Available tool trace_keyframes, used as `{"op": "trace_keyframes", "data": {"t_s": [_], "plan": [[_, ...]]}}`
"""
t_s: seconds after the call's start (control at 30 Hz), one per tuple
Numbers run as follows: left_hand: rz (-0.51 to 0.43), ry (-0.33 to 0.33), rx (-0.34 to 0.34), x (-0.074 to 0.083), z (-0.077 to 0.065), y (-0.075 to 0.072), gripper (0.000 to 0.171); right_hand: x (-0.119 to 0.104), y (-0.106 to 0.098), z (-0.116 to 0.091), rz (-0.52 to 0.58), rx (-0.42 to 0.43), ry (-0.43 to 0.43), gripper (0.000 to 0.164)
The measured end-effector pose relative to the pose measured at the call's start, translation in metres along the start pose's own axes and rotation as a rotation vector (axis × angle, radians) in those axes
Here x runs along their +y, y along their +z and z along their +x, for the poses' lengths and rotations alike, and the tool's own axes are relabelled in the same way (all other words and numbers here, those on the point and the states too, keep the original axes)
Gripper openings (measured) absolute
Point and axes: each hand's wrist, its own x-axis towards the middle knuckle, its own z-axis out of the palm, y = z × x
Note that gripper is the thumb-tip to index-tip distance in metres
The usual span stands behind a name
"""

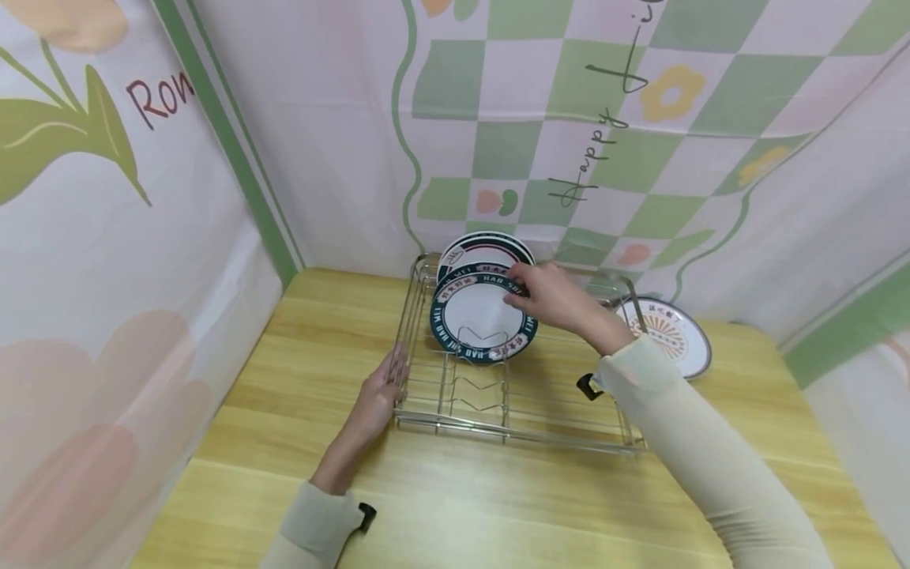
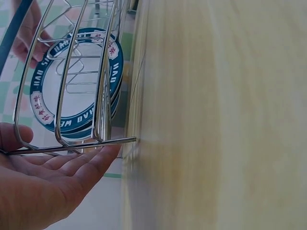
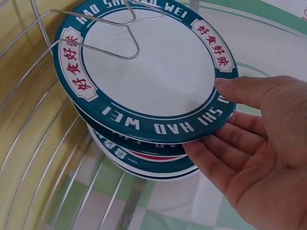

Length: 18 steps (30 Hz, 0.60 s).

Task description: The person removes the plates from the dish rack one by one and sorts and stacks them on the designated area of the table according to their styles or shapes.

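Toward the left of a wire dish rack [image 1: 522, 431] stands a round white plate [image 1: 479, 310] with a dark green lettered rim. My right hand [image 1: 558, 296] pinches its upper right edge, thumb on the front face and fingers behind, as the right wrist view shows. Close behind it, more green-rimmed plates [image 3: 144, 165] lean in the rack, mostly hidden. At the rack's left side my left hand [image 1: 377, 393] holds the frame. In the left wrist view, its thumb [image 2: 17, 136] and extended fingers lie on opposite sides of a metal rail.
A white oval plate [image 1: 682, 340] with a sunburst print is beyond the rack's right end, partly hidden by the right forearm. The rack stands on a wooden table [image 1: 462, 506]. Printed cloth [image 1: 512, 150] hangs behind and at both sides.
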Motion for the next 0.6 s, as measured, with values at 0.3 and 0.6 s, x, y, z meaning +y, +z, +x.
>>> {"op": "trace_keyframes", "data": {"t_s": [0.3, 0.6], "plan": [[-0.011, 0.008, -0.003, 0.001, 0.001, 0.0, 0.078, -0.003, 0.013, -0.002, -0.009, -0.005, -0.065, 0.021], [-0.006, 0.002, -0.001, 0.0, 0.001, 0.0, 0.079, -0.004, 0.024, -0.003, 0.044, 0.014, -0.105, 0.016]]}}
